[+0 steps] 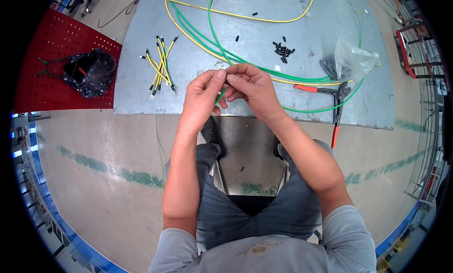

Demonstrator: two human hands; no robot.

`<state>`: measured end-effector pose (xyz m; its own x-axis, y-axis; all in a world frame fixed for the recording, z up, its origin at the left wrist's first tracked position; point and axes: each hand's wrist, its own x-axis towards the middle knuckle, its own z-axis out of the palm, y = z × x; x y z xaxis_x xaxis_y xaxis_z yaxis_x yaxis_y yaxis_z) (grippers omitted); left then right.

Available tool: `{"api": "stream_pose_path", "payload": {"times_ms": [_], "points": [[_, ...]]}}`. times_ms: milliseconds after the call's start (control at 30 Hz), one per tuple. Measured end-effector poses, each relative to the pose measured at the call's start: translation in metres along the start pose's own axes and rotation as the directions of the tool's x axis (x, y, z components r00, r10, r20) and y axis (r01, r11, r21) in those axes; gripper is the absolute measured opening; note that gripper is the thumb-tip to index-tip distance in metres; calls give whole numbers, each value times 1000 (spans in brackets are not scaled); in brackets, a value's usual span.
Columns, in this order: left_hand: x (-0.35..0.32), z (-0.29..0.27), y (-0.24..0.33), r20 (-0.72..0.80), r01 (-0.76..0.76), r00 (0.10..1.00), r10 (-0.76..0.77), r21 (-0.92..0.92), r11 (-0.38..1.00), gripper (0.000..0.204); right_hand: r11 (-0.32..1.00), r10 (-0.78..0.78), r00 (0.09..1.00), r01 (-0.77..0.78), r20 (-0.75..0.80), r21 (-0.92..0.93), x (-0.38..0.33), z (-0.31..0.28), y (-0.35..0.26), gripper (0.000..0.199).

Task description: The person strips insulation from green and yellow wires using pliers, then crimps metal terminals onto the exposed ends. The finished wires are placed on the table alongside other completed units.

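My left hand [202,95] and my right hand [258,93] meet above the table's near edge, fingers closed. A short piece of green wire [220,96] shows below my left fingertips, held in that hand. My right thumb and forefinger pinch at its upper end, where a small dark bit shows; what it is I cannot make out. Just beyond my fingers lie several small metal ring lugs [217,62]. Left of my hands rests a loose bunch of short yellow wires [163,68] with black sleeves and ring lugs on their ends.
Long green cable [264,68] and yellow cable [278,21] curve over the metal table [137,96]. Small black sleeves [283,50], a clear plastic bag [351,58] and a red-handled crimping tool [337,101] lie on the right. A dark patterned bag [92,72] hangs by a red perforated panel [42,61].
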<state>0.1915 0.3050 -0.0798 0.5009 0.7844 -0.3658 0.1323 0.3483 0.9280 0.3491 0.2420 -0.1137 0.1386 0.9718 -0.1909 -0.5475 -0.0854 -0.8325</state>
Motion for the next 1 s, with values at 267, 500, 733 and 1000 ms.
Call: {"api": "stream_pose_path", "payload": {"times_ms": [267,500,733,1000], "points": [[4,-10,-1,-70,8,997,-11,-51,999,39,999,26,1000,-26,15,31,0,8,2,23],[1,-9,1,-69,-23,997,22,-26,999,39,998,15,1000,-15,4,-61,3,9,11,25],[2,-14,-1,-87,-58,994,61,31,998,40,996,31,999,-30,17,-80,7,19,11,28],[3,-36,3,-175,-32,984,29,-12,999,50,533,-167,975,-37,-148,-845,32,-45,1,18]]}}
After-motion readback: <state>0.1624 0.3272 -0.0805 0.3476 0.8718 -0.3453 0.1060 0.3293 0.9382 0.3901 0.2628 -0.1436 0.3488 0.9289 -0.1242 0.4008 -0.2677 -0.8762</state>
